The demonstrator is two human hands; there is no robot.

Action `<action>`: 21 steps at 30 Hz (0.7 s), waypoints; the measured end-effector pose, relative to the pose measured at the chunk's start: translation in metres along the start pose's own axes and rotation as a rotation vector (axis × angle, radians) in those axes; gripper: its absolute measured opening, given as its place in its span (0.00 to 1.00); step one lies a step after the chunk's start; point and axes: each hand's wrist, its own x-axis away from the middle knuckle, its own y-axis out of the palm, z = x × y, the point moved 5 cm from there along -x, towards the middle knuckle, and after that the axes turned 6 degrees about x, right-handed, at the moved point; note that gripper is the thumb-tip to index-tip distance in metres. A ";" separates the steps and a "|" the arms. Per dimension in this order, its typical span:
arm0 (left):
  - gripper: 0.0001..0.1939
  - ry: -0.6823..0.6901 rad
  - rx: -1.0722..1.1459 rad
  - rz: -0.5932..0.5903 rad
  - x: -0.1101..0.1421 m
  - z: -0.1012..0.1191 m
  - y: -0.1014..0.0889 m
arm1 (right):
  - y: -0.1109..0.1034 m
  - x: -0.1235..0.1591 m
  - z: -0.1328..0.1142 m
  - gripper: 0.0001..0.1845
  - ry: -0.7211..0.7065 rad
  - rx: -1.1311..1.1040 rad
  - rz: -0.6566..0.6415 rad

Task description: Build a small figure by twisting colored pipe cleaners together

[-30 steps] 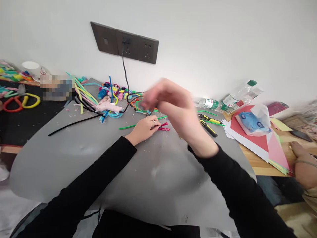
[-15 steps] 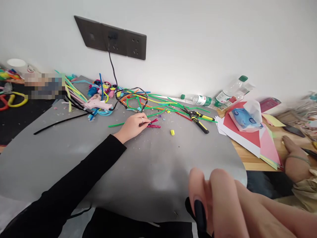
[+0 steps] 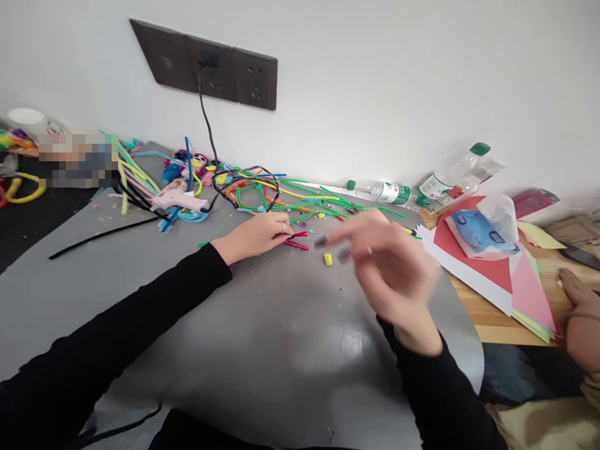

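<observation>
My left hand [image 3: 257, 236], with a ring on one finger, is closed on a dark red pipe cleaner piece [image 3: 296, 245] over the grey mat. Its short red ends stick out to the right past my fingertips. Above the mat's right half hovers my right hand [image 3: 391, 259], smeared by motion. Its thumb and index finger are apart, with nothing visible between them. A small yellow lump [image 3: 327, 259] lies below and left of the right fingertips. Behind the right hand the pliers are almost wholly hidden.
Green, yellow and orange pipe cleaners [image 3: 300, 190] are strewn along the wall. A pink glue gun [image 3: 180, 199] with a black cord lies at left. Plastic bottles [image 3: 394, 192], a tissue pack [image 3: 482, 231] and coloured paper [image 3: 529, 281] are at right, near another person's hand [image 3: 581, 306].
My right hand has gone from close to the camera at lower right up and forward over the mat. My left hand stays on the red piece; the view has shifted slightly.
</observation>
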 end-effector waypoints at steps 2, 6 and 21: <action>0.14 0.018 0.002 0.016 0.001 0.000 -0.002 | 0.031 -0.015 0.046 0.12 -0.033 0.076 -0.083; 0.13 0.036 0.015 0.192 0.006 0.001 -0.006 | 0.068 -0.021 0.106 0.09 -0.108 0.135 -0.148; 0.03 -0.002 -0.080 1.076 0.021 0.014 -0.066 | 0.047 -0.010 0.139 0.07 0.032 0.110 0.144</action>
